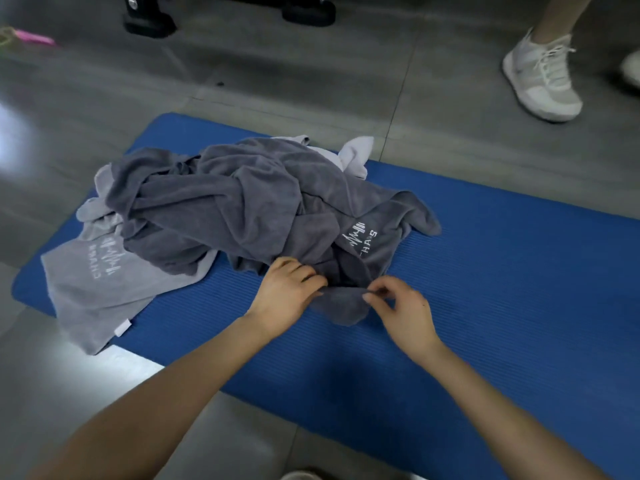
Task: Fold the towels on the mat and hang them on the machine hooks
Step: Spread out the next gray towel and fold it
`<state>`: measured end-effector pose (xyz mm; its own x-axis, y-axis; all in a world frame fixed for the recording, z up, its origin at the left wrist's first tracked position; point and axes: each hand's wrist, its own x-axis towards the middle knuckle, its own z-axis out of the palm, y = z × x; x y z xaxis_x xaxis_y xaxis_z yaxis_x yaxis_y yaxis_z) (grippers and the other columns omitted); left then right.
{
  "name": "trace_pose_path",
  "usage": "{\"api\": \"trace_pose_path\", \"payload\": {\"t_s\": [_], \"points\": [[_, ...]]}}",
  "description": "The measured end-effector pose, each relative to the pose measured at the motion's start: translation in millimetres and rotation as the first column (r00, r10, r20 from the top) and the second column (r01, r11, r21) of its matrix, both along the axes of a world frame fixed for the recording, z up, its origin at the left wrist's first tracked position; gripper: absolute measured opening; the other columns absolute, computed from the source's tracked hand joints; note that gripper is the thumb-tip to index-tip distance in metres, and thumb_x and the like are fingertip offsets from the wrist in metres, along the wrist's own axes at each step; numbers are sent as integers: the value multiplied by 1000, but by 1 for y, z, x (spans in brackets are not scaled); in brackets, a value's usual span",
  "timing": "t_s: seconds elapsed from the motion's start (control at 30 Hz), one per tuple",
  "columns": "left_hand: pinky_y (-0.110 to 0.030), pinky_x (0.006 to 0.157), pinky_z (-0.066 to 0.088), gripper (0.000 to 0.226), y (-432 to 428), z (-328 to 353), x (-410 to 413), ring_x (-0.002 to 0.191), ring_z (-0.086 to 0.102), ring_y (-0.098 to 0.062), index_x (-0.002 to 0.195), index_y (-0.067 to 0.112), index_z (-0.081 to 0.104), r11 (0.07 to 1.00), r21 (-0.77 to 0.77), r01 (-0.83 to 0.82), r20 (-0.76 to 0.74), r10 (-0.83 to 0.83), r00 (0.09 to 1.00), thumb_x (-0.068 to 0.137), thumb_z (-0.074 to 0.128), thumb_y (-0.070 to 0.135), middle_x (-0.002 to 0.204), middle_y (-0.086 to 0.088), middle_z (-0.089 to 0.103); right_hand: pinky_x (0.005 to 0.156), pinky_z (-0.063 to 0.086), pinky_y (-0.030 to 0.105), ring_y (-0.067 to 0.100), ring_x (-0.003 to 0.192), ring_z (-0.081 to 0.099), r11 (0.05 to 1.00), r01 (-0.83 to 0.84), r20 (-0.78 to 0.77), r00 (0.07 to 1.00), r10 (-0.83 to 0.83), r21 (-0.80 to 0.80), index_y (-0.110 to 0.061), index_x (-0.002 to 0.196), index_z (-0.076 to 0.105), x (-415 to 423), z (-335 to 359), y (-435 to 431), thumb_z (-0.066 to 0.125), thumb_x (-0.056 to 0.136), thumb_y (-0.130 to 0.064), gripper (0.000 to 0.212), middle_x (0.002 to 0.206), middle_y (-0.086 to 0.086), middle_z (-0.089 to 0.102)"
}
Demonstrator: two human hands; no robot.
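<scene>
While the left hand curls its fingers into the near hem of the dark grey towel, the right hand pinches that same hem just beside it. The cloth looks soft, light and limp, so it should drape and bunch rather than hold shape; I judge it best taken at two corners and shaken flat. Beyond both hands it lies crumpled on the blue mat, over a light grey towel spreading to the left. Its corners are buried in folds, the number of towels is unclear, and no hooks show, only black machine feet far beyond
</scene>
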<state>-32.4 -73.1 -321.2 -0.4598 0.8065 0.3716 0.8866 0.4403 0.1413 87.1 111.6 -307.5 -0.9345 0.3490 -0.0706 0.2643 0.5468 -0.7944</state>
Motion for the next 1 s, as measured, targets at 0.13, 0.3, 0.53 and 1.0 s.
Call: {"api": "trace_pose_path", "payload": {"t_s": [0.13,0.3,0.53,1.0], "points": [[-26,67,50,25,27,62,-5,61,65,-18,83,15,74,990,107,87,77,-95,992,82,55,32,69,2,69,69,45,13,0,71,58,967,139,-93,982,-162,-212,-28,78,55,3,57,21,65,85,-7,24,74,-14,62],[-18,65,48,23,55,131,-10,73,63,-4,93,22,75,996,84,29,336,-55,940,79,65,37,82,6,74,66,48,19,12,69,56,886,224,-148,941,-305,-405,-26,92,54,16,114,44,72,79,-6,30,74,-1,60],[-19,77,48,17,89,161,-7,67,60,4,92,19,74,999,31,-14,600,-7,800,77,75,26,77,6,71,88,41,9,-6,112,51,955,63,-64,994,-85,-289,-47,124,36,46,106,30,79,59,-48,78,125,-28,49],[-17,57,48,19,183,187,63,52,63,-14,69,21,58,1000,-4,2,782,2,624,80,74,23,69,-12,70,73,47,11,0,85,62,875,262,-311,861,-403,-407,-36,100,53,77,95,57,71,80,-7,39,100,-8,65]]}}
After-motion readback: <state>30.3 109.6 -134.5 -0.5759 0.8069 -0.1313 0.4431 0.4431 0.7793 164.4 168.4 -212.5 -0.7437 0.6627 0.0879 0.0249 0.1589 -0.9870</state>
